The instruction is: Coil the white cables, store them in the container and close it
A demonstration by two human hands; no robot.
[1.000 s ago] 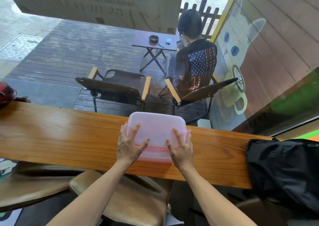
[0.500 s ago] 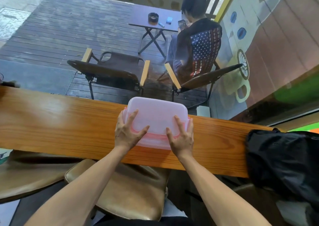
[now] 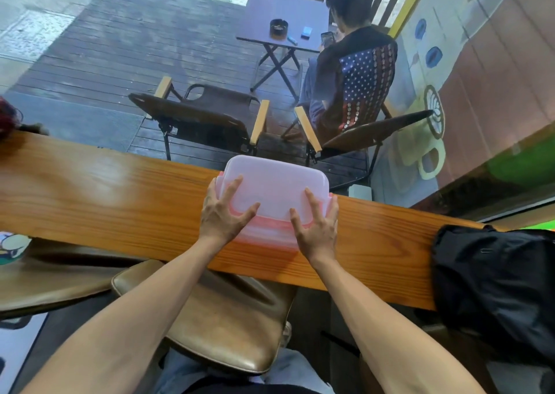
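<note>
A pink plastic container [image 3: 270,234] stands on the wooden counter [image 3: 105,201], its translucent lid [image 3: 274,187] lying flat on top. My left hand [image 3: 223,216] rests on the lid's near left corner, fingers spread and curled over the left rim. My right hand [image 3: 316,225] presses the near right corner the same way, fingers wrapping the right edge. No white cable shows; whatever is inside the container is hidden by the lid.
A black bag [image 3: 495,282] lies on the counter's right end. A brown stool seat [image 3: 216,318] sits below the counter in front of me. Beyond the glass are folding chairs [image 3: 204,117], a small table [image 3: 282,27] and a seated person [image 3: 351,75]. A red object [image 3: 7,117] is at far left.
Both hands stay on the lid's near corners. My fingers have shifted slightly outward over the side rims. The view has tilted a little; the container has not moved on the counter.
</note>
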